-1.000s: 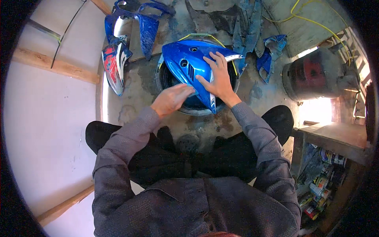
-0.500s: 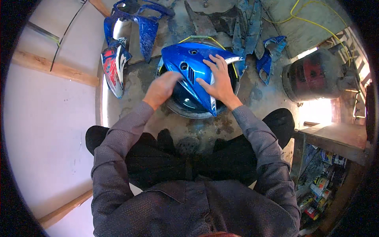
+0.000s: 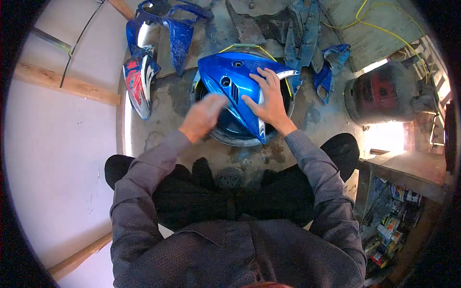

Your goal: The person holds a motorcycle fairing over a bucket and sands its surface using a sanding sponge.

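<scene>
A glossy blue motorcycle fairing panel (image 3: 245, 89) with white edges, two round holes and a slotted vent lies across the top of a round tub (image 3: 240, 142). Dark water (image 3: 228, 129) shows in the tub below the panel's near left edge. My right hand (image 3: 270, 103) is open, its fingers spread on the panel's right part. At the panel's lower left edge is my left hand (image 3: 206, 115), smeared by motion. Its fingers are too blurred to show whether they hold anything.
Blue plastic panels (image 3: 180, 38) and a red and white one (image 3: 139, 84) lie at far left. Dark panels (image 3: 273, 29) and a small blue piece (image 3: 329, 72) lie at far right. A rusty metal cylinder (image 3: 384, 93) stands right, near a wooden shelf (image 3: 408, 168) with cans below.
My left hand has shifted slightly to the right and nearer to me, still blurred. My right hand keeps its place on the panel. The whole view has shifted a little.
</scene>
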